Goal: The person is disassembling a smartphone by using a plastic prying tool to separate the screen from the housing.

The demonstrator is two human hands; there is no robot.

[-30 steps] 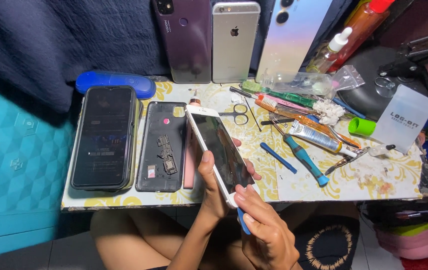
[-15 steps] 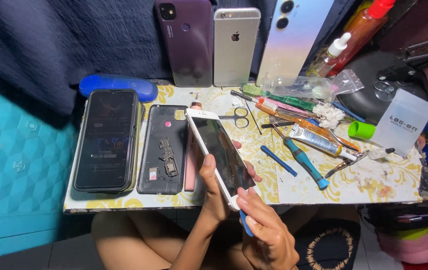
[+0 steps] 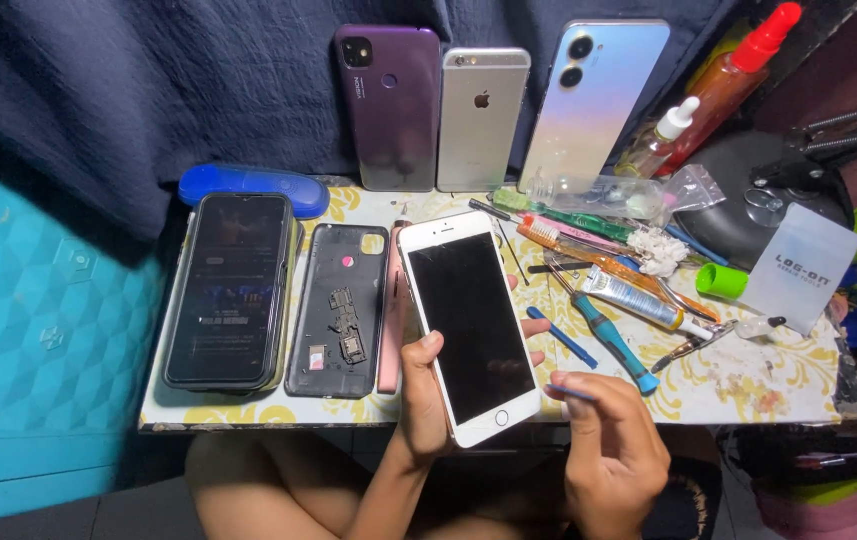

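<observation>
Item in hand: white-fronted phone point(image 3: 471, 325), screen dark and facing up, tilted, held over the table's point(image 3: 778, 385) front edge near its middle.
Left hand point(image 3: 426, 395): wrapped round the phone's lower left side, thumb on the front bezel, other fingertips showing past its right edge; a firm clamp on the phone.
Right hand point(image 3: 610, 445): just beside the phone's lower right corner, fingers pinched on a thin blue tool point(image 3: 570, 392), its tip pointing at the phone's edge.
Handling note: judged best to keep the left grip low and steady, bring the tool in shallow at the seam, and press lightly (glass fronts crack under levering).
Left end of table: dark phone in a case point(image 3: 228, 290); beside it an opened phone back point(image 3: 338, 310) with parts exposed.
Back edge: three phones leaning upright, purple point(image 3: 388, 105), silver point(image 3: 481, 118), pale blue point(image 3: 593, 100).
Right half: blue-handled screwdriver point(image 3: 613, 340), glue tube point(image 3: 633, 298), toothbrush point(image 3: 568, 245), green cap point(image 3: 720, 280).
</observation>
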